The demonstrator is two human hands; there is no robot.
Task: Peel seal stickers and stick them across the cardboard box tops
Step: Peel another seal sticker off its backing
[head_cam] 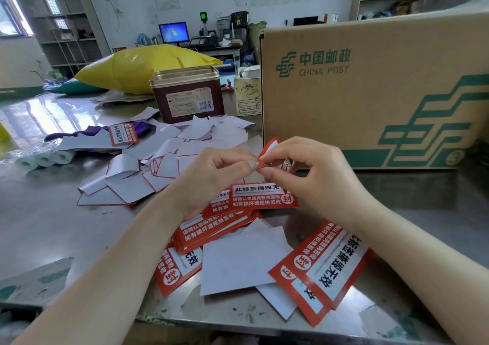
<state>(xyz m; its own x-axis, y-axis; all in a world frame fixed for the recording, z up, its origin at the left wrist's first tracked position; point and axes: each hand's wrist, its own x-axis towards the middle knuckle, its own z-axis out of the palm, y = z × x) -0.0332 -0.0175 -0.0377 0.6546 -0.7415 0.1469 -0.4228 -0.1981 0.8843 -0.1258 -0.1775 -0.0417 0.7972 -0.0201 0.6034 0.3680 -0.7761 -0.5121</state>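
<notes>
Hands meet above the steel table (pixel 53 212), at the middle of the view: the left hand (pixel 211 175) and the right hand (pixel 307 170) both pinch one red and white seal sticker (pixel 272 154) by its near corner, thumb and fingertips of each pressed together on it. The sticker stands tilted, just in front of the large China Post cardboard box (pixel 370 93), which sits on the right side of the table. Below the hands lies a loose stack of unpeeled seal stickers (pixel 238 212), with more near the right (pixel 322 265). Peeled white backing papers (pixel 164 154) are scattered to the left, near a brown tin (pixel 188 95).
</notes>
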